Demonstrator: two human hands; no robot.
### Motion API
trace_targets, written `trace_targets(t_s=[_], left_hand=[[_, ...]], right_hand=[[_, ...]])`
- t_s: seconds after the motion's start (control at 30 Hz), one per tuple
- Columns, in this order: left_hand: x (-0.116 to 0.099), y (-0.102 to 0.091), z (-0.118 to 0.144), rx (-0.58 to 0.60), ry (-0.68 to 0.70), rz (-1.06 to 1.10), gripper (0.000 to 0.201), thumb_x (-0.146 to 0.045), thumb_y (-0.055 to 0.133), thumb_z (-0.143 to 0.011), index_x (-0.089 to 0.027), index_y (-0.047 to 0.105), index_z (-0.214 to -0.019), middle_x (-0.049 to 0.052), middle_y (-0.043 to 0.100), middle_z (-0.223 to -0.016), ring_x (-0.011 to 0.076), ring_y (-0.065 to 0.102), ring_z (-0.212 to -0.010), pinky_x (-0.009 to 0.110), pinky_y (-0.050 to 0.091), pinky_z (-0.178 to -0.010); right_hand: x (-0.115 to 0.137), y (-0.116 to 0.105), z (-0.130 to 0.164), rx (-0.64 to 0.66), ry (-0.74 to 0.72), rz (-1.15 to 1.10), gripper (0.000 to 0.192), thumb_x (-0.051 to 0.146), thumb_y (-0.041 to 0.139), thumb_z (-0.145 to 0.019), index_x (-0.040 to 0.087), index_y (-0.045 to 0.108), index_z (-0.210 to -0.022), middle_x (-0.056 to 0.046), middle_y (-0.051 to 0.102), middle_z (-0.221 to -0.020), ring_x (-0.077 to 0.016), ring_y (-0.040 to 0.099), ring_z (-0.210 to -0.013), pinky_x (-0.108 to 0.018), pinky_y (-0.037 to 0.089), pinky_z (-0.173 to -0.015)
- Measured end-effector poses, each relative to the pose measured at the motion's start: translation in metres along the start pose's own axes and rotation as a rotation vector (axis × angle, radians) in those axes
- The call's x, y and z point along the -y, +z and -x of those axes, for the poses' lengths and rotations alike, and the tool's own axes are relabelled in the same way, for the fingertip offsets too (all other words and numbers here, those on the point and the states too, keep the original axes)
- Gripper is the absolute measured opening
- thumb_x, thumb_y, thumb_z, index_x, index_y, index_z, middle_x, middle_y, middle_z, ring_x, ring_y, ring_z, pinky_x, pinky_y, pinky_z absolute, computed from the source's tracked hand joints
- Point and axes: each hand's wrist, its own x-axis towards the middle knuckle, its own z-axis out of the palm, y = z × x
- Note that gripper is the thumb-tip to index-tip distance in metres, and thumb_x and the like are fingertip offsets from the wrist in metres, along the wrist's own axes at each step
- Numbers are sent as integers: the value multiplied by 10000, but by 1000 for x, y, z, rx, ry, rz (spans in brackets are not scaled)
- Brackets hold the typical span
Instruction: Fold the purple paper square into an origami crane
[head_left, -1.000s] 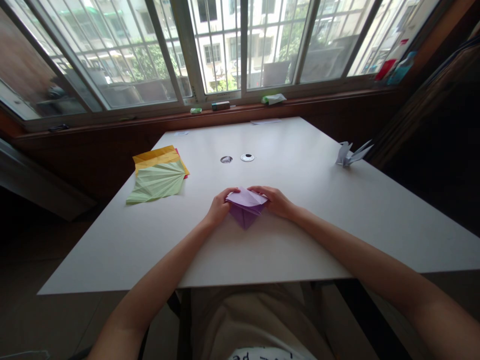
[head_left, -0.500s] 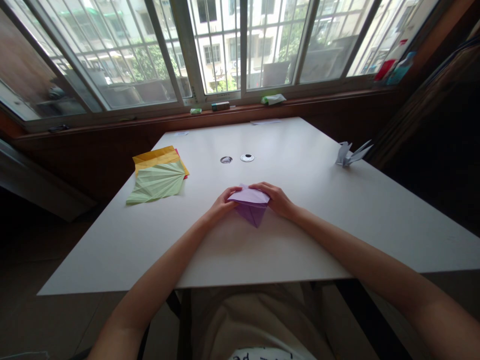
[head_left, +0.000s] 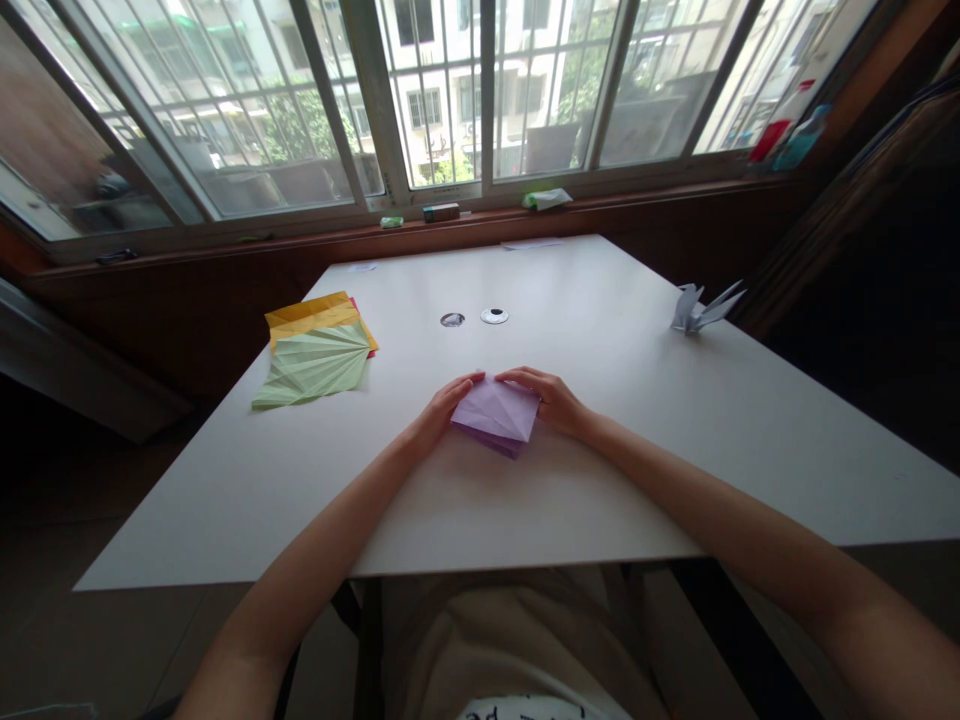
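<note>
A folded sheet of purple origami paper (head_left: 496, 408) lies in front of me, its top flap lowered toward me over the layer beneath, with a small gap at the near edge. My left hand (head_left: 442, 408) is closed along its left side, fingertips at the far corner. On the other side, my right hand (head_left: 553, 398) holds the right edge, with the fingers reaching over the far corner and the thumb by the side. The undersides of both hands are hidden.
On the white table (head_left: 615, 490), creased pale green paper (head_left: 319, 362) overlaps yellow paper (head_left: 307, 313) at the left. A grey folded paper figure (head_left: 697, 310) stands at the right. Two round cable holes, one being a ringed hole (head_left: 494, 316), lie beyond my hands. Small packets line the windowsill (head_left: 300, 240).
The purple paper's upper flap has come down toward me and now covers most of the lower layer. My left thumb has moved from the near edge up beside the fingers.
</note>
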Motion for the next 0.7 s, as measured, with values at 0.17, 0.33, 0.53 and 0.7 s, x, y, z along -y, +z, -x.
trace_targets(t_s=[0.17, 0.33, 0.53, 0.7], left_hand=[[3, -2, -3, -55, 11, 21, 459, -458, 515, -770, -201, 594, -1143, 33, 570, -1238, 266, 482, -1181, 355, 405, -964], [6, -3, -4, -96, 23, 35, 464, -453, 504, -777, -208, 582, -1162, 26, 565, -1246, 265, 478, -1188, 344, 409, -961], [10, -7, -5, -169, 48, 21, 504, -459, 485, -786, -206, 528, -1221, 30, 539, -1275, 255, 477, -1189, 342, 410, -962], [12, -9, -6, -200, 70, 1, 552, -473, 472, -786, -185, 488, -1257, 48, 529, -1284, 248, 473, -1190, 337, 401, -961]], right_hand=[[-2, 3, 0, -10, 61, 21, 449, 93, 503, -724, 216, 542, -1154, -65, 626, -1098, -183, 611, -932, -301, 495, -782], [-2, 6, -1, -50, 82, 78, 452, 74, 488, -699, 197, 544, -1130, -72, 643, -1071, -177, 623, -912, -296, 499, -781], [-2, 7, -2, -81, 47, 124, 414, 116, 501, -726, 202, 537, -1129, -74, 646, -1040, -174, 624, -857, -303, 508, -752], [-2, 8, -2, -84, 55, 122, 388, 152, 507, -750, 213, 530, -1132, -62, 644, -1029, -160, 621, -802, -307, 523, -727]])
